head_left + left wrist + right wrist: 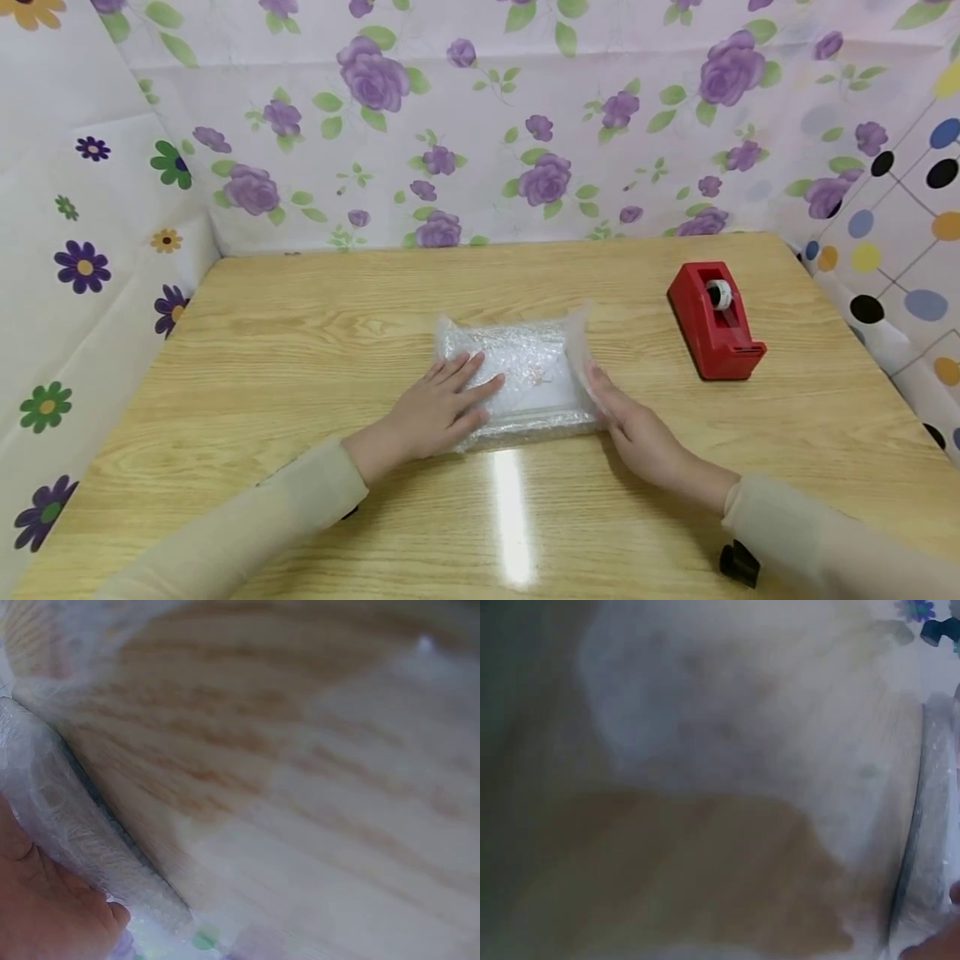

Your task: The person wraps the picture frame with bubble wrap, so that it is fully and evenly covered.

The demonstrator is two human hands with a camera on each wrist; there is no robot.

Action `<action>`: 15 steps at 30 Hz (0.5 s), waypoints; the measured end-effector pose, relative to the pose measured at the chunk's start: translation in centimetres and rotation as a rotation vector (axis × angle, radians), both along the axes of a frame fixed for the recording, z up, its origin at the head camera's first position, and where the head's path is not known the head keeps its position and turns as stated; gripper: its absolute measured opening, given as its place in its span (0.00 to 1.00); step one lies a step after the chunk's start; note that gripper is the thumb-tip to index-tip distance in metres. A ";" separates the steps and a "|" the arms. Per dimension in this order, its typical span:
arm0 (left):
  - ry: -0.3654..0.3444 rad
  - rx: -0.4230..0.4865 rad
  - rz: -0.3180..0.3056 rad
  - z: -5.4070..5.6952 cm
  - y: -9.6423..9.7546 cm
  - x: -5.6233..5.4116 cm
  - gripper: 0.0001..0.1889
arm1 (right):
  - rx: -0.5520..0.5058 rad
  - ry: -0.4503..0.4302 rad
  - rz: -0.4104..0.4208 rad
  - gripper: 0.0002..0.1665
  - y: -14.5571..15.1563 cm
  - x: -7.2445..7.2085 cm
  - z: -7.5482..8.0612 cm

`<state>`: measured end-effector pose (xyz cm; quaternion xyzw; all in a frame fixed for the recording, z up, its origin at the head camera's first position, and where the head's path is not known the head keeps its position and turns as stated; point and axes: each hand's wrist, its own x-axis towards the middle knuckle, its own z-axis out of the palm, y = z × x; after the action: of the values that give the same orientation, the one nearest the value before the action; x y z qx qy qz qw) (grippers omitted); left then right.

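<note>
A flat rectangular package in clear bubble wrap lies on the wooden table, with something pale showing through the plastic. Across its left part rests my left hand, fingers spread and straight. Along the right edge the wrap stands up as a loose flap; my right hand touches it from outside with extended fingers. The left wrist view shows the package's side beside my left hand. At the far right of the right wrist view are the wrapped edge and part of my right hand.
A red tape dispenser with a roll of tape stands right of the package. The wooden table meets floral sheeting at the back and patterned sheeting on both sides. A small black object shows beside my right sleeve.
</note>
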<state>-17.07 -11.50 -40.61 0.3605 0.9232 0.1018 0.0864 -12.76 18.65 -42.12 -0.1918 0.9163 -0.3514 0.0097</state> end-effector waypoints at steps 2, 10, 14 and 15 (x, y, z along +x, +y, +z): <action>-0.010 0.000 0.003 -0.1 -0.1 0.0 0.27 | 0.049 -0.024 0.045 0.32 0.2 -0.2 0.3; -0.011 0.000 0.007 0.0 -0.2 -0.1 0.28 | 0.210 0.036 0.237 0.28 0.4 -1.2 1.2; -0.026 0.005 0.006 -0.1 -0.1 -0.2 0.29 | 0.271 0.073 0.299 0.28 0.3 -1.7 1.5; -0.027 0.005 0.005 -0.2 -0.1 -0.2 0.29 | 0.286 0.075 0.308 0.28 0.3 -1.8 1.5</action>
<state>-17.29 -11.61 -40.83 0.3569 0.9226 0.1092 0.0977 -14.52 18.96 -40.63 -0.3391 0.9165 -0.2046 0.0565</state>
